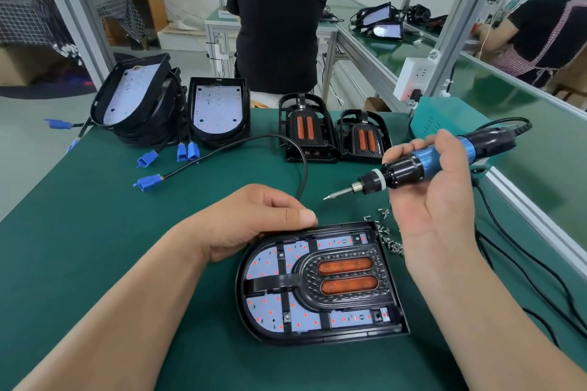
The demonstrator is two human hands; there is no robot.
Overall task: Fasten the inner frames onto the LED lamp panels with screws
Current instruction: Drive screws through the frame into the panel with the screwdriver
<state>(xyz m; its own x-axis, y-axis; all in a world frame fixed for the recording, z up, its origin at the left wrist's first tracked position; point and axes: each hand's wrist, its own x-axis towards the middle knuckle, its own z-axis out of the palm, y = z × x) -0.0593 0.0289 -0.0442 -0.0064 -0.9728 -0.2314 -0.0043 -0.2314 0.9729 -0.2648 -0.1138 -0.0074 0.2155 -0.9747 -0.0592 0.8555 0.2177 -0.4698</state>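
Lamp panel (261, 263) lies flat on our green mat (111, 232), inner frame (346, 276) seated in it. Left hand (254, 222) curled at its far rim, pinch unclear. Right hand (435, 200) fingers wrap the screwdriver (409, 167). Loose screws (392, 241) just beside panel.

Green mat (95, 247), blue-black screwdriver (425, 162), black frame (346, 276) with orange strips.

Setting: lamp assembly workshop. It is indicated by a green-matted table (95, 232) framed in aluminium profile (451, 41); lamp panels (133, 105) stacked in batches; spare inner frames (305, 127); corded electric screwdriver (428, 159); loose screws (389, 236); mounted power strip (416, 76); another person (540, 35) stationed at a neighbouring table (397, 51).
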